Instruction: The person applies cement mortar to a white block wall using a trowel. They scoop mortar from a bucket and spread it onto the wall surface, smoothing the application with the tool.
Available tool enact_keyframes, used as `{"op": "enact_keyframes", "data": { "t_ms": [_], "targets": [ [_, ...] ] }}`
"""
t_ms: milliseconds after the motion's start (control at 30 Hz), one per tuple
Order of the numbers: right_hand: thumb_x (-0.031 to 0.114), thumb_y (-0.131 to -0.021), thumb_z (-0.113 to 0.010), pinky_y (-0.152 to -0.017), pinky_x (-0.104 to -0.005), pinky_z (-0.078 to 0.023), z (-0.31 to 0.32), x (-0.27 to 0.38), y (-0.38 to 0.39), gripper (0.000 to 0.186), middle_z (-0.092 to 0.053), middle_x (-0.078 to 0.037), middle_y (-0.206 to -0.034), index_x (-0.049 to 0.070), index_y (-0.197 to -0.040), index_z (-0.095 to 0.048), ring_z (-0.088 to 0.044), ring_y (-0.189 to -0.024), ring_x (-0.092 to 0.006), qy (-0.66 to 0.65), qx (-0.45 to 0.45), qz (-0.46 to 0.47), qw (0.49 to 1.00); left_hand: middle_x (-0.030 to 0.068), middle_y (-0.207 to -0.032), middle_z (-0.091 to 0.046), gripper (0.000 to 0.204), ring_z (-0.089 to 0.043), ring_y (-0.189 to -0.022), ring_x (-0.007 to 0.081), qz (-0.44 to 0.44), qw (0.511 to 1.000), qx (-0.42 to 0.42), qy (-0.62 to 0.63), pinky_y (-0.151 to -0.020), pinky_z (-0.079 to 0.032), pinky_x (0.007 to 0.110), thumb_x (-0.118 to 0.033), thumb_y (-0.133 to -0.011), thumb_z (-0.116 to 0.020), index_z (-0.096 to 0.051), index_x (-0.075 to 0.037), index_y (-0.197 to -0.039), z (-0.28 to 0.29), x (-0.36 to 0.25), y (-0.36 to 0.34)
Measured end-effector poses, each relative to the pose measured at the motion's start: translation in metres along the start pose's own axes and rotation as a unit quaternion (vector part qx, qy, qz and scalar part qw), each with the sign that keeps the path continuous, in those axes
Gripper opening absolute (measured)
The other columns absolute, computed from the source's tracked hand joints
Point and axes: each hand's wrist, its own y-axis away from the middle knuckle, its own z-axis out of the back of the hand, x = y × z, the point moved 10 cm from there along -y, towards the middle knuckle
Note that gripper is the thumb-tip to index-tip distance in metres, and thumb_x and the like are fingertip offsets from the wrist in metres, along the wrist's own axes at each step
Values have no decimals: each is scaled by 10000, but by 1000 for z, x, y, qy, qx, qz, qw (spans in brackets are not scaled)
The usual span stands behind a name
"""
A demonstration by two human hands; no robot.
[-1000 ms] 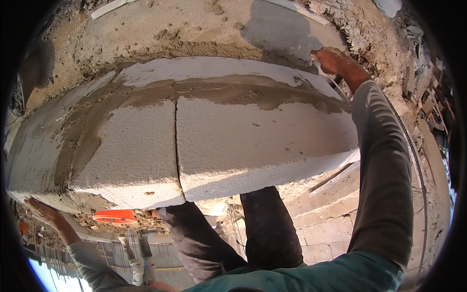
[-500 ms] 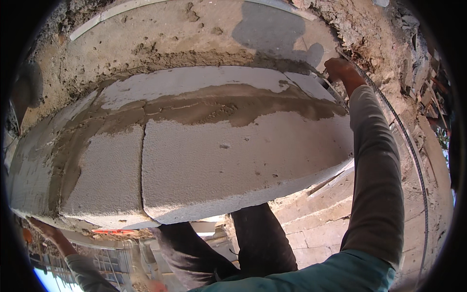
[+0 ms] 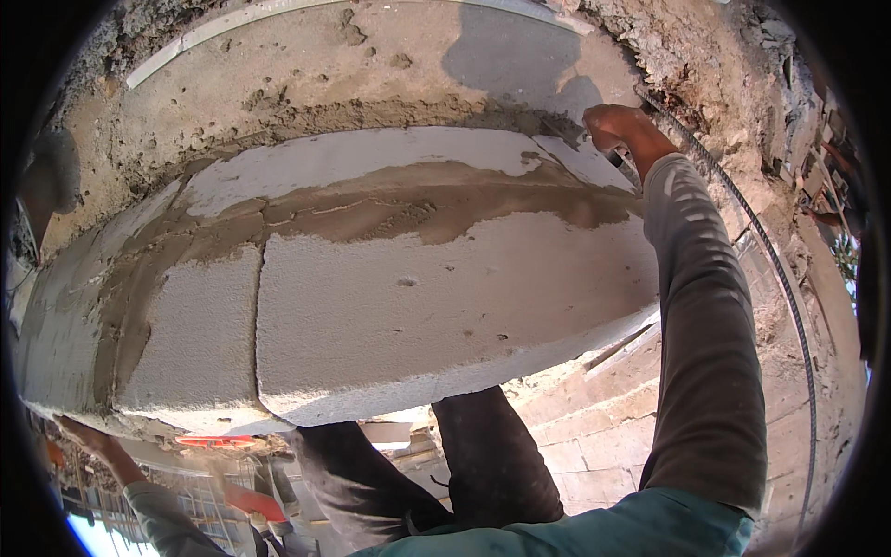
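Observation:
A wall of pale, rough-faced blocks (image 3: 445,288) fills the middle of the view, with a dark vertical joint between two of them. Wet grey-brown mortar (image 3: 390,206) lies smeared along the upper part and down the left side. At the wall's far right end, my right hand (image 3: 620,127) is closed around a thin, straight-edged tool (image 3: 624,167), mostly hidden under the fist and forearm. My left hand (image 3: 85,434) rests against the lower left edge of the blocks; its fingertips are hidden there.
Beyond the blocks runs a concrete strip (image 3: 306,70) with mortar crumbs and a pale edging (image 3: 232,32). A ribbed steel bar (image 3: 775,241) curves down the right. Rubble (image 3: 789,111) lies at upper right. Behind my legs, a person holds a red object (image 3: 255,502).
My right hand has shifted left and slightly down with the tool. The left hand stays in place. A red object has come into view at the lower left.

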Motion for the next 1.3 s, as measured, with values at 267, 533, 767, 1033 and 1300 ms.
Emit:
{"op": "enact_keyframes", "data": {
  "t_ms": [267,533,767,1033,1300],
  "targets": [
    [-43,-675,-566,-655,-448,-544,51,74,62,191,-687,-242,-889,-62,-828,-678,-694,-860,-351,49,-26,122,991,254,-1432,-412,677,-402,-1323,385,133,989,-29,64,-1117,-326,449,-494,-1017,-296,-393,39,-1423,11,-36,14],
    [-24,-654,-598,-643,-454,-527,61,151,55,187,-677,-239,-846,-51,-817,-684,-688,-824,-352,75,-123,202,969,244,-1479,-368,694,-364,-1358,380,89,992,-46,73,-1144,-279,447,-499,-1020,-272,-365,47,-1439,7,-107,20],
    [19,-705,-580,-684,-454,-521,87,117,52,241,-674,-234,-857,-51,-915,-674,-677,-822,-366,75,-17,148,986,229,-1483,-369,650,-387,-1348,351,91,985,-58,136,-1146,-294,438,-441,-1023,-327,-368,65,-1429,8,-108,18],
    [2,-691,-568,-659,-445,-523,103,155,65,395,-666,-247,-909,-43,-1076,-638,-676,-795,-359,-11,22,158,987,233,-1476,-380,630,-381,-1356,349,102,986,-65,115,-1151,-285,430,-424,-1022,-331,-391,64,-1418,9,-103,22],
    [-13,-723,-576,-714,-421,-536,127,207,77,338,-656,-248,-1003,-68,-1051,-633,-674,-901,-335,21,25,179,983,247,-1482,-369,636,-372,-1361,344,110,981,-84,137,-1152,-271,427,-414,-1020,-339,-385,82,-1416,10,-97,22]
  ]
}}
